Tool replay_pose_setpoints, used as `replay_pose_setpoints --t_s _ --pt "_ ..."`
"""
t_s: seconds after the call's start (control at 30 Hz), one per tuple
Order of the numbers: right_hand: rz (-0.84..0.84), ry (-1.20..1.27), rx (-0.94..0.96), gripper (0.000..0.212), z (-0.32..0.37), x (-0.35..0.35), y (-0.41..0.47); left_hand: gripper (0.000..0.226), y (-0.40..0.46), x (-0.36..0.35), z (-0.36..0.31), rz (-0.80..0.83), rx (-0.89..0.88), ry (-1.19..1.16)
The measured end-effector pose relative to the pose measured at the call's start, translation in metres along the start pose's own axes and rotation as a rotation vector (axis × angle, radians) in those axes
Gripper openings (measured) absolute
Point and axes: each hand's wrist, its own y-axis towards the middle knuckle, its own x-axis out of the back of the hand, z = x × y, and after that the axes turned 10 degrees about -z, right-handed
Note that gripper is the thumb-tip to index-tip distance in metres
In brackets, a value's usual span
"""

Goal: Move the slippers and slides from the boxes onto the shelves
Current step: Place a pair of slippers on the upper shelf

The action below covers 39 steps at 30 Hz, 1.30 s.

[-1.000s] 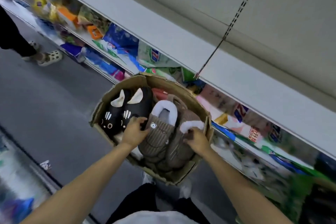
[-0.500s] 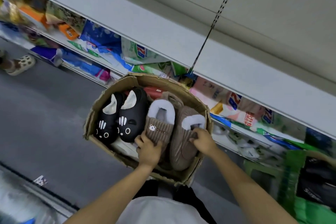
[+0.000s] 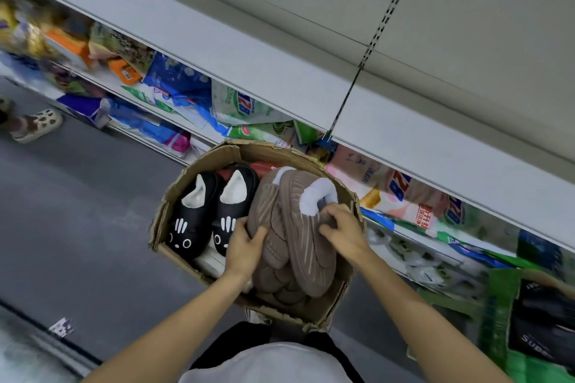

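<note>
The left hand [image 3: 244,247] has its thumb hooked over the toe end of the brown ribbed slippers [image 3: 289,233] and its fingers curled under their near side, so it grips them. Just across from it, the right hand [image 3: 340,232] pinches the pair at the heel, its fingers [image 3: 334,214] bent over the edge beside the pale fleece lining. Between the two hands the brown slippers are pressed together, soles outward, tilted up above the rest of the load but not clear of the cardboard box [image 3: 340,300].

Just beyond the left thumb, a pair of black cat-face slippers [image 3: 205,214] lies side by side, flat in the box, untouched. Something red [image 3: 264,166] shows past them against the far wall; what it is cannot be told.

Further out from the fingers, above and beyond the box, a grey shelf [image 3: 420,165] runs bare along its front edge. Below it, the lower shelves hold packets of household goods [image 3: 242,106]. Off to the right stands a green box [image 3: 497,323] with dark packaged items inside.

As a judgement, the task looks near its start here: no slipper is seen on any shelf, the brown pair is only being lifted, and the black pair, whatever lies under it, and perhaps the green box remain.
</note>
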Motion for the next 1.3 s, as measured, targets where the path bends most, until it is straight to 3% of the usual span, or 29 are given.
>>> replay_pose_setpoints --t_s 0.07,0.17,0.3,0.33,0.4,0.47,0.53,0.6,0.67,0.8,0.87,0.97,1.13,1.3 --pt "-0.028 0.059 0.071 0.015 0.014 -0.01 0.007 0.03 0.001 0.02 -0.005 -0.08 -0.108 0.031" --pt "-0.042 0.048 0.126 0.023 0.026 -0.038 0.017 0.036 0.007 0.043 -0.001 -0.171 -0.094 0.028" --pt "-0.081 -0.055 -0.091 0.057 0.022 -0.075 0.019 0.049 0.02 0.059 0.007 -0.136 -0.046 0.071" --pt "-0.083 -0.013 -0.164 0.058 0.016 -0.081 0.019 0.056 0.022 0.061 0.007 -0.124 -0.043 0.063" --pt "-0.015 0.328 -0.356 0.06 0.004 -0.086 0.016 0.069 0.027 0.061 0.003 -0.112 -0.025 0.011" --pt "0.112 0.634 -0.541 0.081 -0.002 -0.092 0.013 0.073 0.034 0.061 -0.002 -0.1 -0.012 -0.034" --pt "0.206 0.64 -0.517 0.109 -0.003 -0.101 0.012 0.066 0.04 0.061 -0.005 -0.088 0.002 -0.066" --pt "0.258 0.622 -0.506 0.121 0.003 -0.111 0.012 0.052 0.046 0.061 -0.007 -0.068 0.045 -0.104" --pt "0.282 0.693 -0.567 0.108 0.01 -0.116 0.017 0.05 0.051 0.061 -0.008 -0.051 0.081 -0.134" --pt "0.208 1.001 -0.756 0.059 0.009 -0.117 0.033 0.065 0.062 0.062 -0.006 -0.032 0.117 -0.181" --pt "0.173 0.952 -0.837 0.048 0.003 -0.123 0.038 0.067 0.064 0.063 -0.006 -0.033 0.143 -0.206" --pt "0.215 0.89 -0.852 0.045 0.0 -0.132 0.037 0.07 0.066 0.065 -0.006 -0.019 0.161 -0.229" --pt "0.309 1.146 -0.816 0.051 0.003 -0.136 0.032 0.053 0.072 0.075 -0.008 -0.006 0.246 -0.318" --pt "0.177 1.179 -0.727 0.057 0.011 -0.13 0.037 0.058 0.075 0.077 -0.009 -0.019 0.226 -0.296"
